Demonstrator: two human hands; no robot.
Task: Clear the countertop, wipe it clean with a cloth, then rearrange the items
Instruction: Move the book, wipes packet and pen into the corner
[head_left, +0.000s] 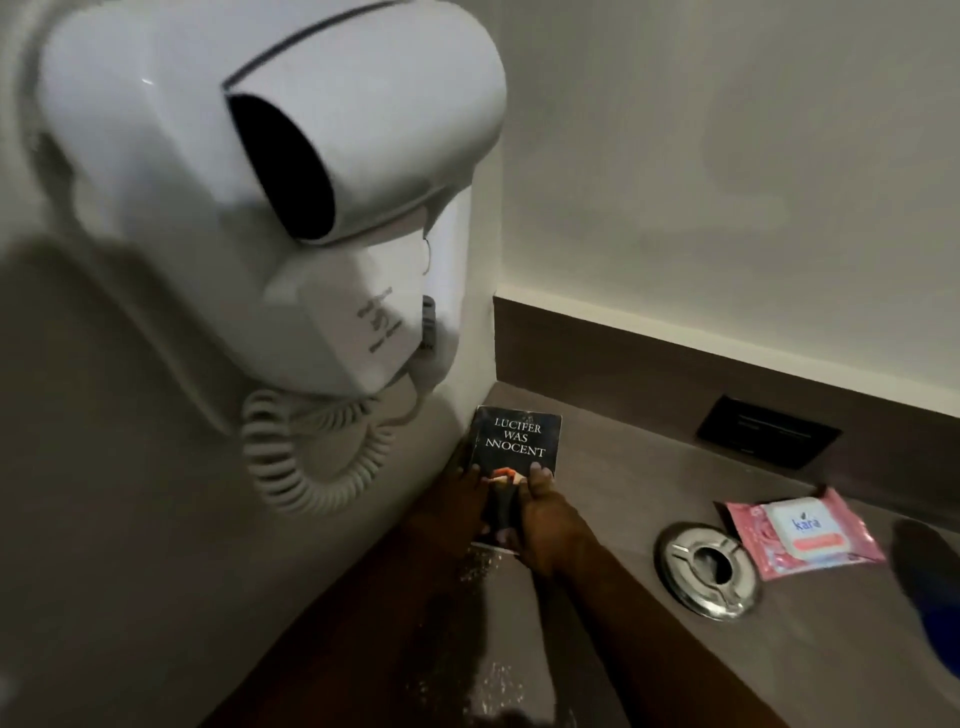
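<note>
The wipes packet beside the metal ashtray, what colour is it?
Pink, with a white lid flap; wipes packet, head view.
</note>
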